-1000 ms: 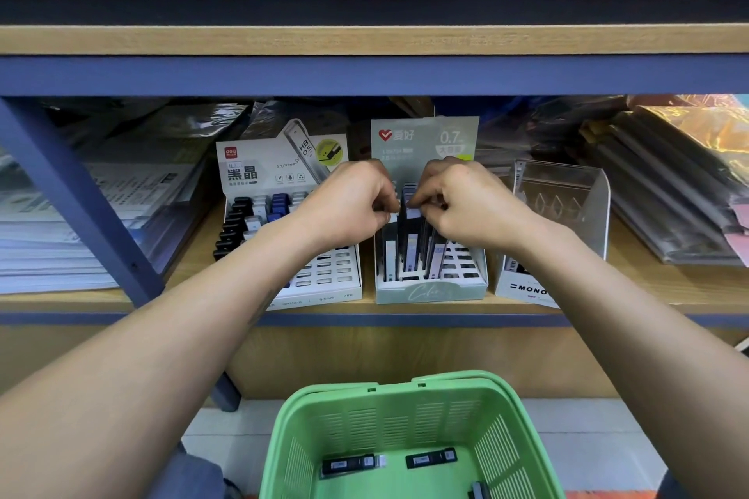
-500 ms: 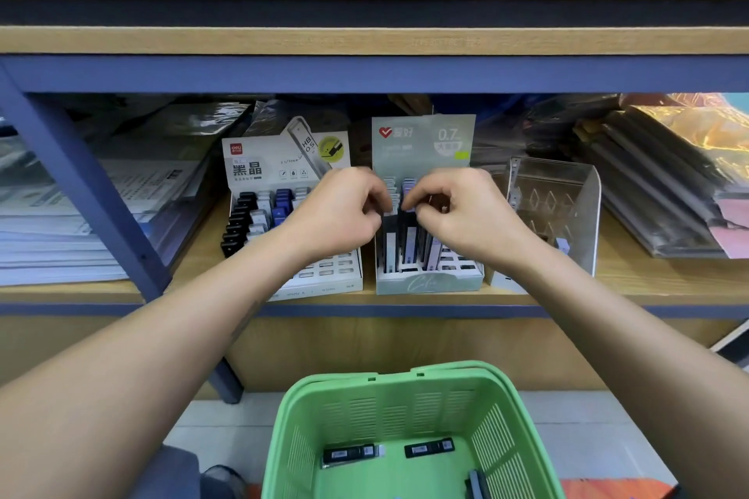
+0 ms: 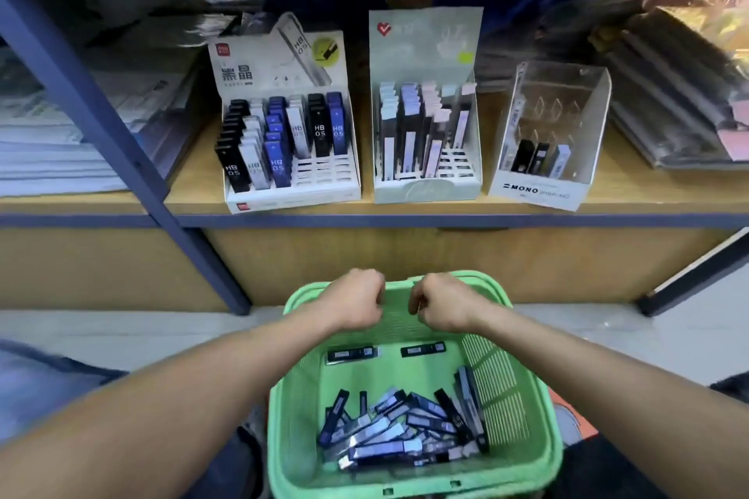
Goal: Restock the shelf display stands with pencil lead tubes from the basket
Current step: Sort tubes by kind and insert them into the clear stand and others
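A green basket (image 3: 523,409) sits on the floor below the shelf, with a heap of pencil lead tubes (image 3: 401,429) in its near half and two more tubes by its far wall. My left hand (image 3: 356,302) and my right hand (image 3: 439,306) hover over the basket's far rim, fingers curled, holding nothing. On the shelf stand three display stands: a white one (image 3: 292,190) with black, white and blue tubes, a pale green one (image 3: 425,186) partly filled, and a clear one (image 3: 539,190) marked MONO with three tubes.
A blue shelf post (image 3: 121,142) slants down at the left. Stacks of paper (image 3: 60,150) lie left of the stands, and dark plastic folders (image 3: 668,101) lie to the right. The wooden shelf's front edge (image 3: 446,221) runs above the basket.
Both hands have come away from the pale green stand and dropped to the basket's far rim. The view has tilted down, showing the heap of tubes.
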Available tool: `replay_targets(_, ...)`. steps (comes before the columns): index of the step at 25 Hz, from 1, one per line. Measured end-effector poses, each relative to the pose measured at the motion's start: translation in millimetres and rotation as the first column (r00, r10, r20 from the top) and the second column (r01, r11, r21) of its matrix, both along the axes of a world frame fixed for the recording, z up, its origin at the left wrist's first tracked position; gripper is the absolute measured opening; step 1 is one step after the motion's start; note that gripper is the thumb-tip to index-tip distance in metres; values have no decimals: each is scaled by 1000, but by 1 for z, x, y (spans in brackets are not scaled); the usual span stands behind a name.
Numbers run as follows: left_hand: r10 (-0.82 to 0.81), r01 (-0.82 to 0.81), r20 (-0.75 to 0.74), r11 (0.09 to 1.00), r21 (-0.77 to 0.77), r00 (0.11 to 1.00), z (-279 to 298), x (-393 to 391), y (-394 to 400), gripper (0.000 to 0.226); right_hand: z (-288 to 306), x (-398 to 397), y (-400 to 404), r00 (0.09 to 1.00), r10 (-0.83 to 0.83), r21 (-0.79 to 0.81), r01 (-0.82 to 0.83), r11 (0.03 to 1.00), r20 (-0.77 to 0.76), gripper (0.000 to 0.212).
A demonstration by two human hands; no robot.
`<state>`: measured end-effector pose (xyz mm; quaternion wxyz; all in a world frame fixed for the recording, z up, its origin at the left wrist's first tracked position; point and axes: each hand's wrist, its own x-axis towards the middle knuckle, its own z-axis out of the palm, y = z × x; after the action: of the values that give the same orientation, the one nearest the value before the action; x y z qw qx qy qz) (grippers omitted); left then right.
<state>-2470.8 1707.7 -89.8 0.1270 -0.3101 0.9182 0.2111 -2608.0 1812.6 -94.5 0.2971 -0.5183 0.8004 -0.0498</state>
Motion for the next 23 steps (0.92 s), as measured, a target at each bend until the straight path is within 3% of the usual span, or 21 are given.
replay_targets(4,23,-38,161,996,86,987,-82,12,22,17,-79,0,19,997,-65,184,57,981,41,37)
replay_targets(9,-74,42,342,994,98,937,-158,21,37,58,-155,8,49,994,12,420,34,907,-106,51)
replay_targets(13,-170,72,432,970,234,886,-193,21,54,97,-186,15,61,970,16,492,109,864,-243,61)
replay_targets(18,-264,173,429,955,240,864,-217,22,82,115,-214,22,72,981,-80,509,161,846,-178,77)
replay_targets(20,-255,159,403,953,256,879,-221,23,83,117,-225,25,80,979,-172,527,205,825,-110,95)
replay_targets(23,-283,182,386,943,277,878,-222,26,82,126,-230,27,83,981,-176,538,193,821,-83,119)
